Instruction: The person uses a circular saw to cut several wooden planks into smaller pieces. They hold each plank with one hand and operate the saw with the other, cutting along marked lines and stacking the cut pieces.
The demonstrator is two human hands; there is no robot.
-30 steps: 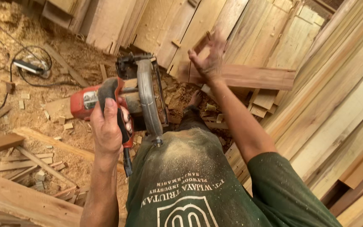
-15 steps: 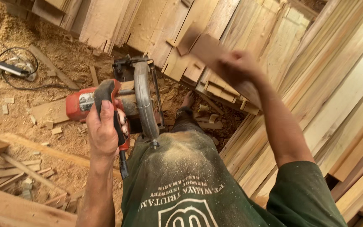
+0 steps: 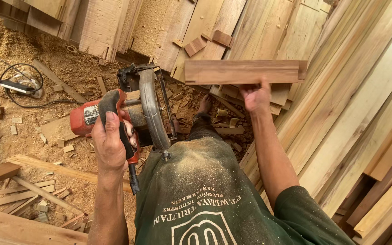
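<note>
At about 9 o'clock from the middle of the view, the left hand (image 3: pixel 110 145) is wrapped fully closed around the black grip of a red circular saw (image 3: pixel 128 115). The saw is held off the floor above the person's lap, its grey blade guard standing on edge and pointing toward 12 o'clock, and its cord drops from the handle toward 6 o'clock. The saw looks heavy and rigid, with its weight out ahead of the grip, so a full fist on the moulded handle is the sound place to hold it, well clear of the guard and blade.

Toward 1 o'clock, the right hand (image 3: pixel 256 96) is curled shut on the lower edge of a short reddish wooden board (image 3: pixel 243 71), lifted level and crosswise above the stacked pale planks (image 3: pixel 341 104). The board looks stiff, dry and fairly light, with rough sawn faces that should grip well. Held near the middle of its length it balances; its edges may splinter.

Sawdust covers the floor (image 3: pixel 32 59), where offcuts and a black cable lie at 10 o'clock.
</note>
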